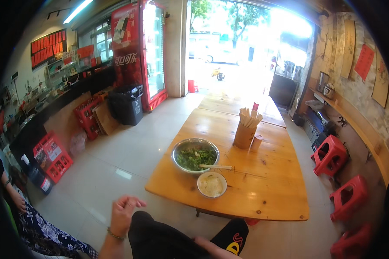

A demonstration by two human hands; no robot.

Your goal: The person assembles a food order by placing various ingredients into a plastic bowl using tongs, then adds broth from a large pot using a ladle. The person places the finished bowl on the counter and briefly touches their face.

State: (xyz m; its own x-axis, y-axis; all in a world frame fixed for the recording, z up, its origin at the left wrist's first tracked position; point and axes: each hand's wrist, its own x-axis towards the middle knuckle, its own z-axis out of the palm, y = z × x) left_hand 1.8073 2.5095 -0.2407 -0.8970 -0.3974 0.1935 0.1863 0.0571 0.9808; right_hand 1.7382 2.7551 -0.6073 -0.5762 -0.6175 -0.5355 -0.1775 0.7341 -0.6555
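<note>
My left hand [124, 212] is raised above my left thigh, short of the table. Its fingers are loosely curled in and nothing shows in them; a bracelet circles the wrist. My right hand [201, 242] rests low on my lap, its fingers mostly hidden against the dark clothing. On the wooden table [263, 185] in front of me stands a steel bowl [176, 166] of cooked leafy greens [194, 157]. A pair of chopsticks [218, 167] lies across its right rim. Closer to me sits a small bowl [212, 196] holding pale food. Neither hand touches the table.
A holder of chopsticks [245, 134] and a small cylinder [256, 142] stand farther back. Red stools [349, 196] line the right wall. To the left are drink crates [52, 157], a bin [132, 110], a fridge [134, 52], and another person's hand [18, 202] beside patterned clothing.
</note>
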